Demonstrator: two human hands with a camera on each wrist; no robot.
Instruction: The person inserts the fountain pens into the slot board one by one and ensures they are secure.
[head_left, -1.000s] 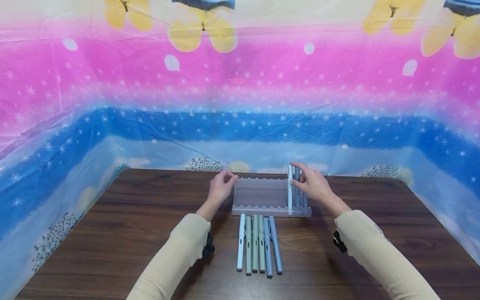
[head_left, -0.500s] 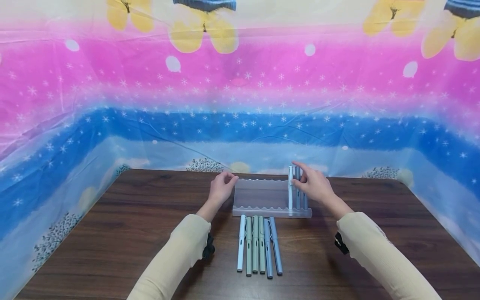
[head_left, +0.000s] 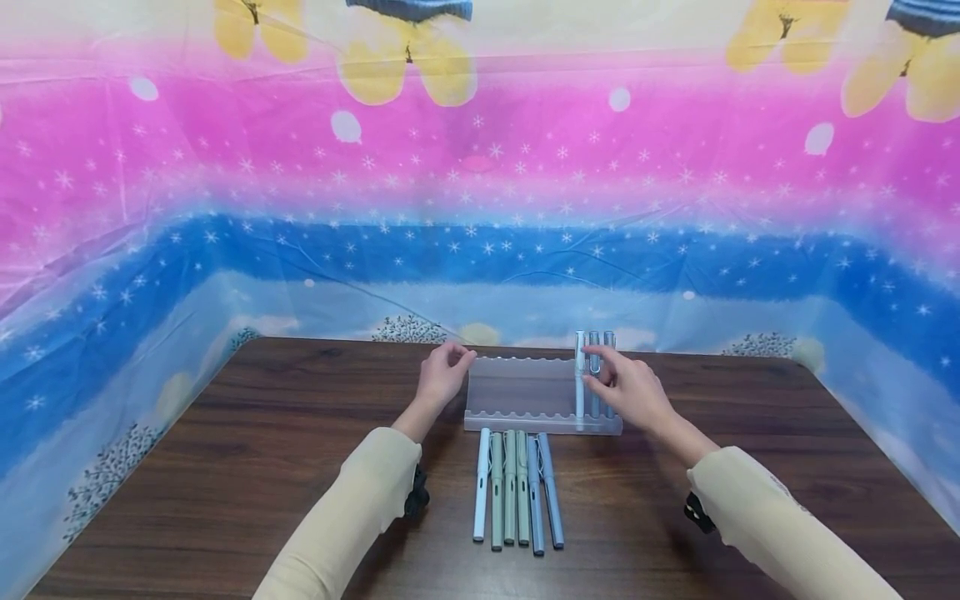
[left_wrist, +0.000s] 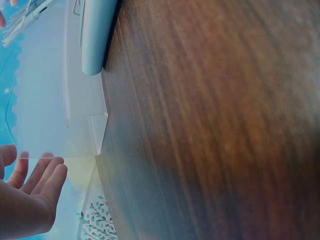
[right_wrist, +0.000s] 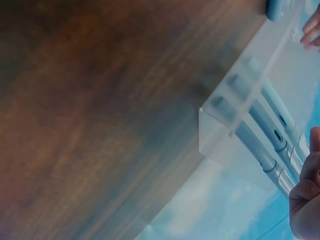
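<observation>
A frosted clear pen rack (head_left: 521,390) with scalloped edges stands on the table. My left hand (head_left: 442,372) pinches its upper left corner between thumb and fingers. At the right end a pale blue pen (head_left: 580,404) stands in a notch, beside two darker blue pens (head_left: 595,354). My right hand (head_left: 630,387) is at the pale blue pen, thumb and index finger apart and not wrapped round it; light contact is hard to tell. In the right wrist view all three standing pens (right_wrist: 262,152) lean against the rack's back, their lower ends behind its front lip.
In front of the rack several capped pens lie side by side: a pale blue pen (head_left: 481,492), three green pens (head_left: 510,492) and two blue pens (head_left: 536,500). The brown wooden table (head_left: 262,450) ends at a patterned cloth backdrop (head_left: 420,250).
My right hand's index finger has come down from the top of the pale blue pen, and the hand has shifted slightly right and lower. The left hand stays on the rack.
</observation>
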